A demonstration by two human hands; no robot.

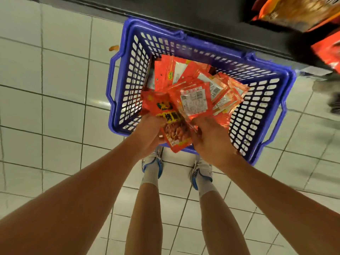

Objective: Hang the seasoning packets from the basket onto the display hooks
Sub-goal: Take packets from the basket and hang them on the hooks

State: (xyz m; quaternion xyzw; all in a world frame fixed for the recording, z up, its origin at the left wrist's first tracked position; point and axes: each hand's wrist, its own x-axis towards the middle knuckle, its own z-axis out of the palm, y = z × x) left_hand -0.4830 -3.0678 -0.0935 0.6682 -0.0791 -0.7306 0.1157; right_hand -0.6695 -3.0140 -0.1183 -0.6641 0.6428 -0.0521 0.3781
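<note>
A: Both hands hold packets above the near rim of the blue plastic basket [127, 85]. The left hand [149, 135] has its grip closed round a red seasoning packet [176, 133] that shows a photo of food and yellow lettering. The right hand [211, 140] has its grip closed on the lower edges of a fanned bunch of red packets [195, 100], their backs with white label panels and a barcode facing up.

B: Where are the other packets?

A: A loose pile of the same red packets [169, 72] lies in the basket, mostly toward its far left side, some face down with white backs showing. The held bunch hangs over that pile.

B: And the basket itself?

A: It sits on the pale tiled floor [55, 89], its far rim against the dark base of the shelving [202, 19]. The person's white and blue shoes [152, 162] stand just beside its near rim.

B: Can the display be seen?

A: Only a corner of it. Blurred orange and red bags [298, 11] hang at the upper right, above the shelving base; whether they hang on hooks cannot be told. A small orange scrap [113, 48] lies on the floor left of the basket.
</note>
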